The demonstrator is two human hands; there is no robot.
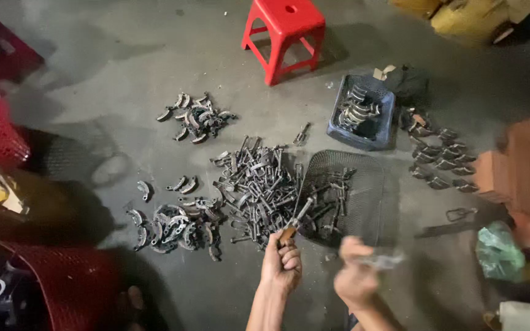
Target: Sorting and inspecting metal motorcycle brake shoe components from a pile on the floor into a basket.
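Your left hand [282, 265] has its fingers [291, 257] wrapped tight around the wooden handle of a slim metal tool [299, 218], whose shaft slants up into the big heap of dark metal parts [265, 187] on the concrete floor [124, 61]. Your right hand [354, 279], just beside it, is blurred; its fingers look closed on a small pale metal piece [383, 262], though the blur hides the exact grip. Right above both hands, a black mesh basket [363, 190] lies tipped at the heap's right edge, parts spilling from it. Left of the heap sit curved shoe-shaped pieces in a loose pile [173, 225], with another cluster [196, 116] farther up. Beyond, a blue crate [383, 119] holds more curved pieces, and rows of them [443, 156] line the floor to its right. A red plastic stool [284, 37] stands at the top.
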